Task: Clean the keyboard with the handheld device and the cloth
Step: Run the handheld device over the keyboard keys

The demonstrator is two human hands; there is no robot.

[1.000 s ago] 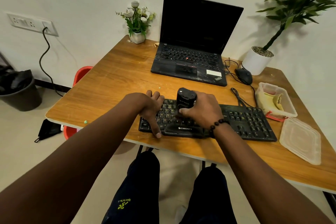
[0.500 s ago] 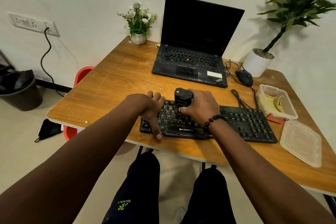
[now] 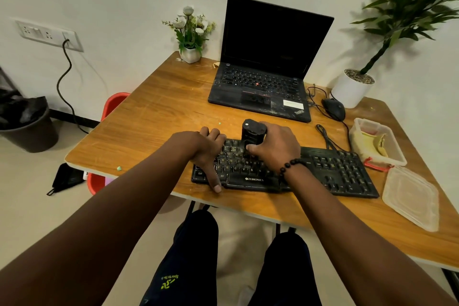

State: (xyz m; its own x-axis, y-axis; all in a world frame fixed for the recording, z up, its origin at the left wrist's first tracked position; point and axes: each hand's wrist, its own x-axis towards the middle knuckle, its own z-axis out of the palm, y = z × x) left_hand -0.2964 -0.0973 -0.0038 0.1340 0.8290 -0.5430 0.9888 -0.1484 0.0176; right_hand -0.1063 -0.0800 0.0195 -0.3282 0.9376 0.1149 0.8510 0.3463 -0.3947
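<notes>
Head view: my right hand [image 3: 275,150] wraps the device [image 3: 253,135], upright on the keyboard [image 3: 335,174] at the table's [image 3: 154,117] near edge. My left hand [image 3: 207,154] lies flat, bracing its left end. Device looks rigid and light; mid-body suits gripping. Keys seem fragile.

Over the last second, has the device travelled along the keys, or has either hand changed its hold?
The right hand has slid the handheld device a little leftward over the keyboard, toward the left hand; its grip looks the same. The left hand still rests on the keyboard's left end, thumb at the front edge. Keyboard, laptop and container have not visibly shifted.
</notes>
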